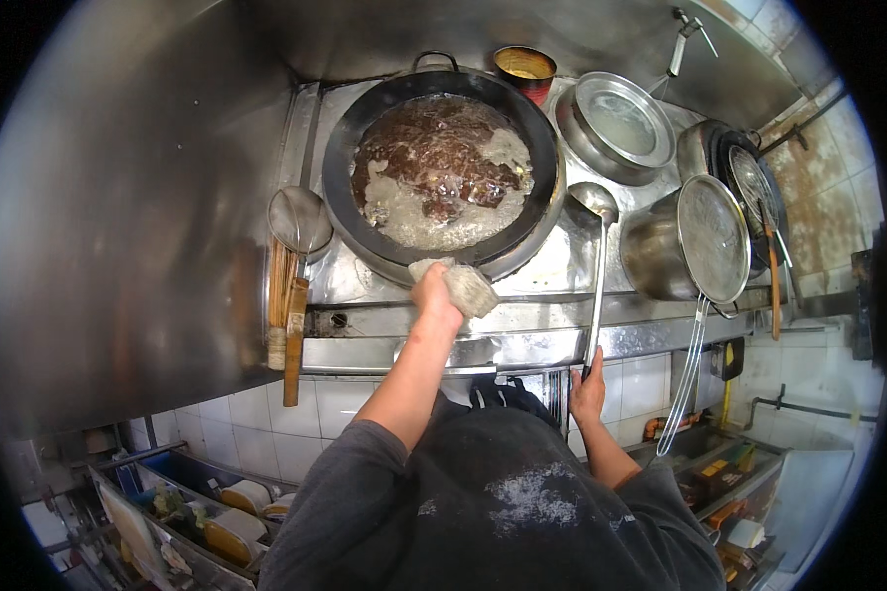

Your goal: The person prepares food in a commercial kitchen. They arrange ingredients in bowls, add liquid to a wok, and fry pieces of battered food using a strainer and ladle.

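Before me a large black wok [344, 199] sits on the stove, holding bubbling liquid with a dark brown mass and pale froth [443, 177]. My left hand [436, 299] grips a folded greyish cloth [473, 290] against the wok's near rim; any handle beneath the cloth is hidden. To the right, my right hand [588, 391] is closed around the dark end of a long steel ladle [599, 281]. The ladle's bowl [593, 199] rests on the stove top, right of the wok and apart from it.
Left of the wok are a round strainer [300, 220] and a bamboo brush [276, 318]. Rightward stand a metal basin [624, 129] and a deep pot [654, 247] with a mesh skimmer [715, 240] across it. A red can [532, 72] stands behind; a tap [680, 52] hangs above.
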`<state>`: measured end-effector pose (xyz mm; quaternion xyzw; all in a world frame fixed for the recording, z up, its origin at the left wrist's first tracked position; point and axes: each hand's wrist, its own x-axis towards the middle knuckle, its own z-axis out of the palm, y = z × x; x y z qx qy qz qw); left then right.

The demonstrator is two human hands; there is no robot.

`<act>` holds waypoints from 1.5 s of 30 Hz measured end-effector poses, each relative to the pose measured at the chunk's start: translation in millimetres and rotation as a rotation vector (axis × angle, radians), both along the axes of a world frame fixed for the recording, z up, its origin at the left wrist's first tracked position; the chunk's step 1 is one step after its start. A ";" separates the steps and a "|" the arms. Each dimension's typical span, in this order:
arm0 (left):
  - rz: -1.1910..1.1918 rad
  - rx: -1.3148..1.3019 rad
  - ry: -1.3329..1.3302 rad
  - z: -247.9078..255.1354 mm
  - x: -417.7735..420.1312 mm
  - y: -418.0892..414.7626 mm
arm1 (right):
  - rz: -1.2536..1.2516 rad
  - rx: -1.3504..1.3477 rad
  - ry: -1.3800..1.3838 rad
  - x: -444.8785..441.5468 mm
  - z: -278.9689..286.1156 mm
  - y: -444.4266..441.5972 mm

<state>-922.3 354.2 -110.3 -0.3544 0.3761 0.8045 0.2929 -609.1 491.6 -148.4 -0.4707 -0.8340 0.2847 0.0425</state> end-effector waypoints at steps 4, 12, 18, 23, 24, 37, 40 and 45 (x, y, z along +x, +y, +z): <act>-0.222 0.150 0.088 5.1 6.0 -22.9 | -0.027 -0.027 -0.070 -5.0 -9.7 2.1; -0.339 0.181 0.322 51.1 21.6 -218.3 | -0.021 0.113 -0.128 -7.3 11.5 -3.8; -1.042 -0.877 0.963 10.4 -9.0 -279.0 | 0.022 0.220 -0.163 1.7 7.6 -24.0; -1.466 -1.604 1.121 -27.4 34.8 -245.0 | 0.082 0.169 -0.099 -14.9 11.2 -39.7; -1.397 -1.585 1.189 -29.6 33.6 -248.1 | 0.102 0.199 -0.101 -18.4 11.2 -42.6; -0.388 -1.783 1.030 -35.0 63.9 -335.5 | 0.148 0.562 0.197 -10.5 124.8 -53.0; -0.468 -1.598 0.816 -55.0 63.8 -365.8 | 0.099 0.703 0.300 7.7 160.3 -12.5; -0.780 -1.263 0.650 -40.4 30.9 -383.5 | 0.047 0.432 0.477 -7.1 167.2 -31.2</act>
